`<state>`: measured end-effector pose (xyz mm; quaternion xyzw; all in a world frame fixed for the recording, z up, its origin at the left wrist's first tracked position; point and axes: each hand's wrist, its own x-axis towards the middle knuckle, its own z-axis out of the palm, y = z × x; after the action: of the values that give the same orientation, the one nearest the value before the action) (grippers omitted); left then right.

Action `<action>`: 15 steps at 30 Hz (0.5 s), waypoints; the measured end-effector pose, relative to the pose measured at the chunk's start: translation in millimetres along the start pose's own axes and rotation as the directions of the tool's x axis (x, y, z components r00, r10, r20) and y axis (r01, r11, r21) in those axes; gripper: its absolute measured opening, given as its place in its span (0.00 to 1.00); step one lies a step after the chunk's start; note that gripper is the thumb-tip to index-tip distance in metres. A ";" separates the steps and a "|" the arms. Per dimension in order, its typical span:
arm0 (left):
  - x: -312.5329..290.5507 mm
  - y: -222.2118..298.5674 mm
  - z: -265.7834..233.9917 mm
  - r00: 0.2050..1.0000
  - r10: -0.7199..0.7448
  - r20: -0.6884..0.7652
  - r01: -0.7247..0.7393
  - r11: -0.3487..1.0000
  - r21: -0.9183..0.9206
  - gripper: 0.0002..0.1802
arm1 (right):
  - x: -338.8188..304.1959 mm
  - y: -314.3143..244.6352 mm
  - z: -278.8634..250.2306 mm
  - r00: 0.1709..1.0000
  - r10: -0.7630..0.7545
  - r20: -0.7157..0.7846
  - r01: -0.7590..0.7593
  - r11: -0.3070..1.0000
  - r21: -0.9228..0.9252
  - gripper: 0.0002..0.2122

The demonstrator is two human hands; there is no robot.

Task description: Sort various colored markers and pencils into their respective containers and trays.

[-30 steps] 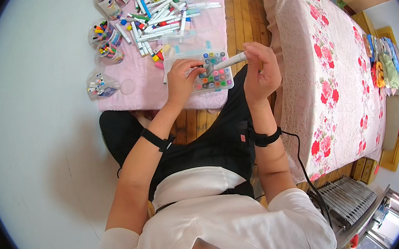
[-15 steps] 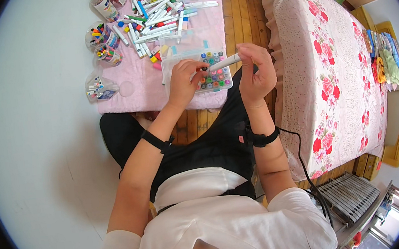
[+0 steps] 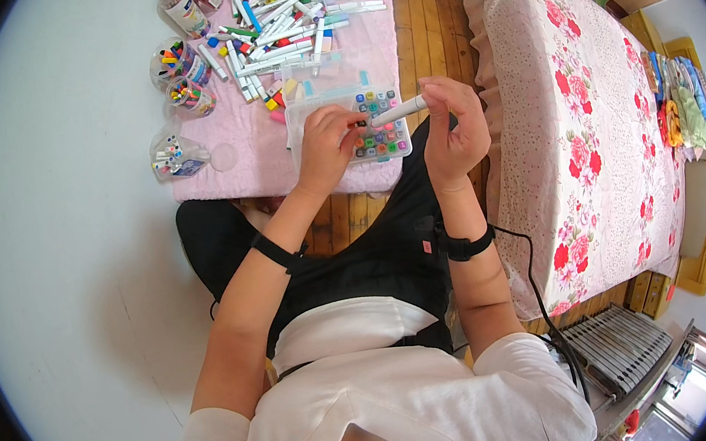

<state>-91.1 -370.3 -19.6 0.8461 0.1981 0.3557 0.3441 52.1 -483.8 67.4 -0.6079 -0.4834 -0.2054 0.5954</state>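
A white marker [image 3: 399,111] is pinched at its right end between the thumb and fingers of my right hand [image 3: 457,128]. Its other end points left, over a clear plastic box [image 3: 353,162] with several upright markers [image 3: 381,142] in it, their coloured ends facing up. My left hand [image 3: 327,141] reaches across the box from the left. Its thumb and index finger close around the dark end of a marker [image 3: 362,123] among the upright ones. The fingers partly hide that marker and the box's left part.
Behind the box, many loose markers [image 3: 283,43] lie heaped on a pink cloth [image 3: 256,157]. Tubs of pens [image 3: 189,97] and a clear bag of markers [image 3: 179,159] line its left edge, by a white wall. A bed with a flowered cover [image 3: 572,137] stands at the right.
Both hands stay nearly in place. The left fingertips have shifted slightly at the dark marker end; the white marker in my right hand has barely moved.
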 end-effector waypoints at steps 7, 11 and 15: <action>0.7 -4.7 -3.4 0.999 -0.004 0.046 0.007 0.998 -0.056 0.11 | -1.5 0.4 0.9 1.000 0.002 -0.008 -0.002 1.000 0.009 0.05; -0.8 -1.5 -2.9 0.998 -0.029 0.056 0.030 0.999 -0.013 0.10 | 0.0 -1.0 0.0 1.000 0.003 -0.002 -0.003 1.000 0.004 0.05; -0.1 0.4 -0.4 0.995 0.081 0.055 -0.085 0.993 0.077 0.09 | 1.0 -1.2 -2.1 1.000 0.003 0.003 -0.003 1.000 0.002 0.05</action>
<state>-91.5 -370.4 -19.2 0.8755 0.1676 0.3397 0.3000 52.3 -485.5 69.2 -0.6083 -0.4834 -0.2031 0.5959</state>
